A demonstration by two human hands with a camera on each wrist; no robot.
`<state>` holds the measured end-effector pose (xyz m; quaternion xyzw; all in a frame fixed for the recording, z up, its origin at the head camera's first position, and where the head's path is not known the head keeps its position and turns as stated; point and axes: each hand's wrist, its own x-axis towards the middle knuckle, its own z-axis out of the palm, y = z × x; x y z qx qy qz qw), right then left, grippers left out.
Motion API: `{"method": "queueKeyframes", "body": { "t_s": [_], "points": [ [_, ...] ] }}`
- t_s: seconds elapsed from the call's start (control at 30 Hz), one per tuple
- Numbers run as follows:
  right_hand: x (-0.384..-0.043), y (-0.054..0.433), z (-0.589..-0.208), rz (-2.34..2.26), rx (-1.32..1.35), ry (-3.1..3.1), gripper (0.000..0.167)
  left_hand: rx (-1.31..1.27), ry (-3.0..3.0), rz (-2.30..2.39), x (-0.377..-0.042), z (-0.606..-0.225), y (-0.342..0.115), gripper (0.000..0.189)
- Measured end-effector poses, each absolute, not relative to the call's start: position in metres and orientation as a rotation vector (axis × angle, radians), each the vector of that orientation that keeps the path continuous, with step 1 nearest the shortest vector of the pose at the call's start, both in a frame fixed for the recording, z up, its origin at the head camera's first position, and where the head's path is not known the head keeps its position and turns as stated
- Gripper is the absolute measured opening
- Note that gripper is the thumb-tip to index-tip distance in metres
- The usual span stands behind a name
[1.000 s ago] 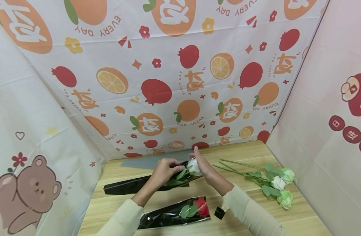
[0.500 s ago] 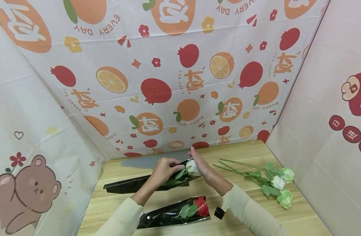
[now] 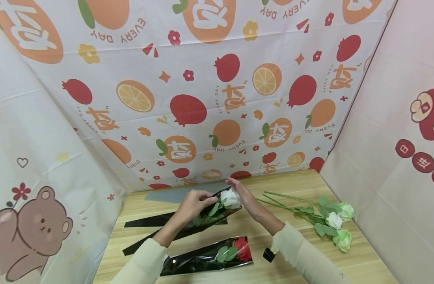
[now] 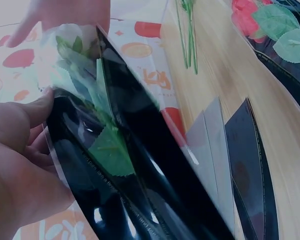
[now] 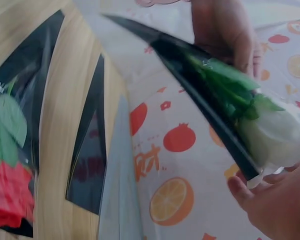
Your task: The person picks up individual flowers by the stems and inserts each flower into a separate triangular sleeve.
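Observation:
A white rose [image 3: 231, 198] with green leaves sits inside a black and clear flower sleeve [image 4: 145, 150]. My left hand [image 3: 193, 205] pinches the sleeve's edge just below the bloom, thumb on one face and fingers behind, as the left wrist view shows. Over at the wide, open end, my right hand [image 3: 246, 199] lies along the bloom with fingers extended, fingertips right at the sleeve's rim [image 5: 252, 181]. The sleeve slants, its narrow tail pointing toward my left forearm.
Another black sleeve [image 3: 149, 220] lies flat behind the held one, with grey sheets [image 3: 163, 196] near the back wall. A wrapped red rose [image 3: 242, 249] lies in front. Several loose white and pale green roses [image 3: 334, 220] rest at the right of the wooden table [image 3: 291, 236].
The sleeve's narrow end has swung toward me, away from the black sleeve on the table. Both hands and the rose have shifted slightly, the left hand leftward.

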<state>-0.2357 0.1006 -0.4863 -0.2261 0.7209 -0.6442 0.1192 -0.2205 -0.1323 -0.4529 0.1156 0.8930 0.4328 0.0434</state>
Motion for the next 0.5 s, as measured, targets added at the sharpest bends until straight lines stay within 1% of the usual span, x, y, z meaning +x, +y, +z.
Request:
{"method": "queueKeyframes", "body": {
  "t_s": [0.1, 0.17, 0.3, 0.5],
  "points": [
    [-0.2350, 0.1002, -0.4882, -1.836, -0.729, 2.164, 0.067, 0.368, 2.710, 1.329, -0.2206, -0.4531, -0.1330, 0.019],
    [-0.2343, 0.0991, -0.4888, -1.786, -0.749, 2.206, 0.068, 0.391, 2.697, 1.330, -0.2206, -0.4529, -0.1332, 0.020],
    [-0.2335, 0.0963, -0.4889, -1.718, -0.771, 2.257, 0.074, 0.440, 2.662, 1.328, -0.2207, -0.4528, -0.1335, 0.020],
    [-0.2328, 0.0952, -0.4913, -1.666, -0.731, 2.271, 0.084, 0.498, 2.618, 1.340, -0.2208, -0.4530, -0.1328, 0.020]
  ]
}}
